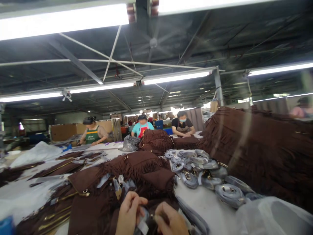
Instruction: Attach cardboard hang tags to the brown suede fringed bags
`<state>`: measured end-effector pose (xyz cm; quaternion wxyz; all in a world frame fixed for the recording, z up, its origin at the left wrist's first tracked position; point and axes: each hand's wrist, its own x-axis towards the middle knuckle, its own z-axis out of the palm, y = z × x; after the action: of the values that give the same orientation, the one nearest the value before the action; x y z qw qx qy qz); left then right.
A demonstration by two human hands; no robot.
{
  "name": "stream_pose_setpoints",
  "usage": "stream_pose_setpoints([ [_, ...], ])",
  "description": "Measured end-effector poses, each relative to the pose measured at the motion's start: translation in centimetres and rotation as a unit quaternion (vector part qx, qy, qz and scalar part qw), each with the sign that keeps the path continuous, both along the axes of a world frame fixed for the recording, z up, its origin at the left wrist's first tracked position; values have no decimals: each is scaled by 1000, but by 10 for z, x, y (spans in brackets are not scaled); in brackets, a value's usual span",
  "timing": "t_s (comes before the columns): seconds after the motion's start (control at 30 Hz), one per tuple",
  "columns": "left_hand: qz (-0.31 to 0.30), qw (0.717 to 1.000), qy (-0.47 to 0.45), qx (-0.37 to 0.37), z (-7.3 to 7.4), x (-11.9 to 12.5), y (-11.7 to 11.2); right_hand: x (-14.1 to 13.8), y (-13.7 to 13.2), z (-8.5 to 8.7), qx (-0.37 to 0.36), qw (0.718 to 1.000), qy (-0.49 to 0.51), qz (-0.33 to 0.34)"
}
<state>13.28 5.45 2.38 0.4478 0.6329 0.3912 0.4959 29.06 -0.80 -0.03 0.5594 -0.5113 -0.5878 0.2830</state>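
Observation:
My left hand (130,210) is closed at the bottom middle, its fingers bent around a grey plastic-wrapped strap (144,219) with a white tag on it. Beside it, my right hand (171,219) is closed in a pinch; whatever lies between its fingertips is too small and hidden to name. Under and behind both hands lie dark brown fringed pieces (137,163) that look like bags, one with a metal clasp. Left of my hands is a flat brown panel (89,209).
Coiled plastic-wrapped straps (193,163) with metal hooks lie right of centre. A tall heap of brown fringed pieces (264,156) rises at the right. Brown pieces with gold zippers (58,220) lie left. Clear plastic (274,215) covers the near right. Several people work across the table.

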Motion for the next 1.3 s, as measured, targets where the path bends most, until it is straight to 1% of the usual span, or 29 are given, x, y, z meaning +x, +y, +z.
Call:
stream_pose_setpoints([
  [0.07, -37, 998, -45, -32, 4, 9, -12, -4, -5, 7, -7, 994, 104, 46],
  [0.13, -68, 995, -58, -41, 7, 17, -20, -3, -8, 12, -14, 975, 208, 77],
  [0.2, -91, 993, -62, -52, 9, 20, -24, 2, -8, 14, -21, 958, 272, 85],
  [0.23, -98, 991, -66, -60, 10, 21, -26, 4, -8, 14, -24, 955, 283, 85],
  [0.4, -118, 984, -83, -102, 12, 18, -31, 13, -10, 16, -28, 965, 249, 72],
  [0.53, -118, 988, -64, -76, 12, 17, -30, 16, -13, 20, -44, 963, 256, 68],
  [0.67, -111, 992, -32, -56, 10, 19, -30, 16, -14, 22, -52, 972, 213, 81],
  [0.87, -104, 994, 19, 12, 11, 22, -37, 14, -14, 22, -44, 980, 177, 77],
  [1.07, -112, 993, 31, 24, 9, 24, -39, 12, -15, 23, -44, 984, 150, 84],
  [1.2, -102, 994, 34, 28, 10, 26, -41, 10, -14, 19, -39, 986, 135, 87],
  [1.3, -88, 995, 32, 32, 11, 28, -44, 9, -13, 17, -30, 990, 119, 76],
])
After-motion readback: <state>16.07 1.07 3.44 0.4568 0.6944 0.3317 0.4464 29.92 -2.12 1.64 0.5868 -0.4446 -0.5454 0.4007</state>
